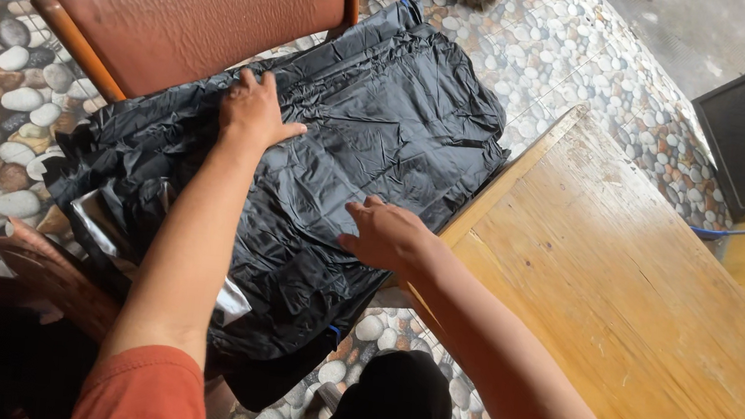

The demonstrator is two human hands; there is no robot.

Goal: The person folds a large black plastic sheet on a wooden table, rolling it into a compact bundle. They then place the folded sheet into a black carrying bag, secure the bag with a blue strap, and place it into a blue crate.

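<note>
Both my left hand (pixel 252 114) and right hand (pixel 385 234) press flat, fingers spread, on light, slippery black plastic sheeting (pixel 371 127) overhanging the table's (pixel 638 290) corner.

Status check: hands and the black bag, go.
Left hand flat on black bag, far side. Right hand flat on near side. Bag spread over chair. Nothing in the way.
</note>
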